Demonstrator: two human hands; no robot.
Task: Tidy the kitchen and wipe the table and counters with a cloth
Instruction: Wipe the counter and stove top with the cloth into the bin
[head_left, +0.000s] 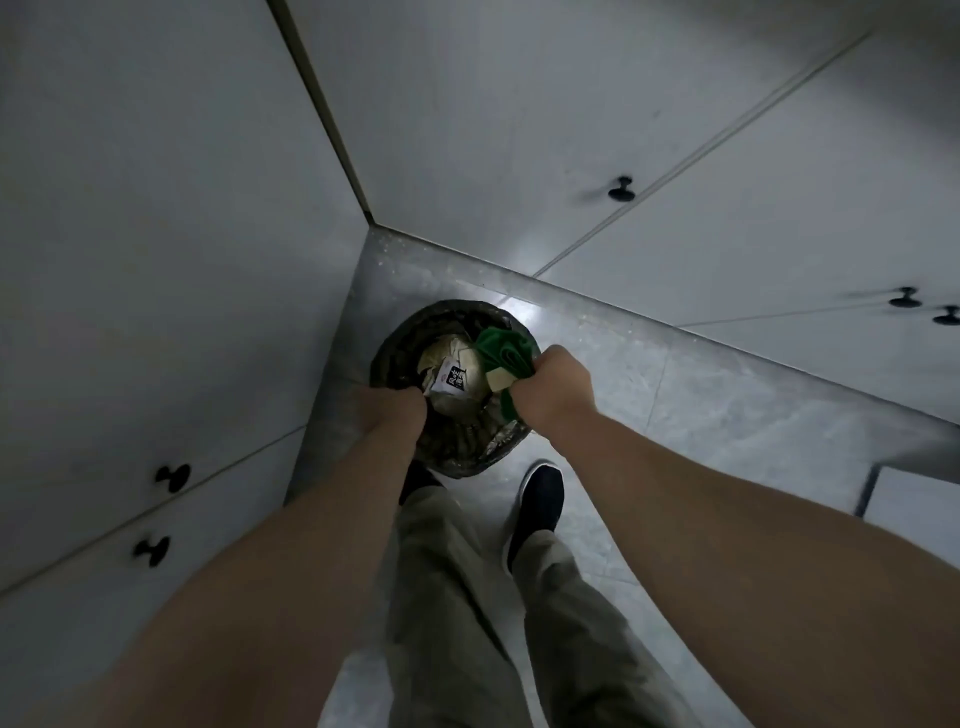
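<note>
While the green cloth (501, 353) hung bunched over the far right edge of the bin (457, 467), the right hand (553, 384) was closed in a tight fist around its lower end, knuckles up, and the folds spilled out of the fist toward the bin's mouth. A small pale yellowish piece (497, 382) sat against the cloth just beside the fist; what it was could not be told. Across the opening, the left hand (392, 410) was curled over the near left rim, fingers bent down and out of sight, gripping the bin at its edge, though blur hid whether it held the rim alone or the dark liner (410, 332) too. That liner was crinkled and folded over the rim all the way round. Inside lay crumpled pale rubbish, with a white wrapper (451, 382) printed with dark characters on top, between the two hands. The bin stood on the grey tiled floor (701, 415), in the corner where two runs of pale cupboard doors (156, 208) met. Black round knobs (622, 189) showed on the doors: one up on the right run, two near the right edge and two low on the left run. Below the bare forearms were olive trousers (452, 582) and a dark shoe (540, 501) planted on the floor just short of the bin, the other shoe partly hidden behind the left forearm
</note>
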